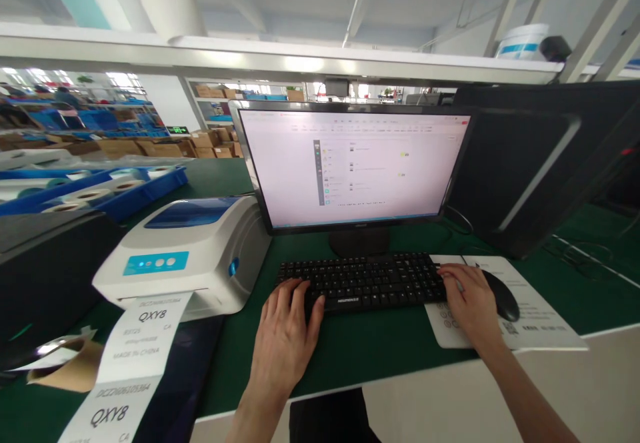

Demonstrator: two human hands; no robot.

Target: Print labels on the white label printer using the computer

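A black keyboard (365,283) lies on the green desktop below a lit monitor (355,170). My left hand (285,330) rests at the keyboard's left end, fingers spread over the keys and the thumb apart. At the other end, my right hand (469,300) has its fingers on the rightmost keys and holds nothing. Just right of that hand a black mouse (501,296) sits on a pale printed mouse pad (537,316). The screen shows a document window with small, unreadable text.
A white label printer (200,250) stands left of the monitor, with a printed label strip (135,356) hanging out of its front. Behind it is a blue tray (120,196) with rolls. A black computer case (525,163) leans at right. A white shelf (300,60) crosses above.
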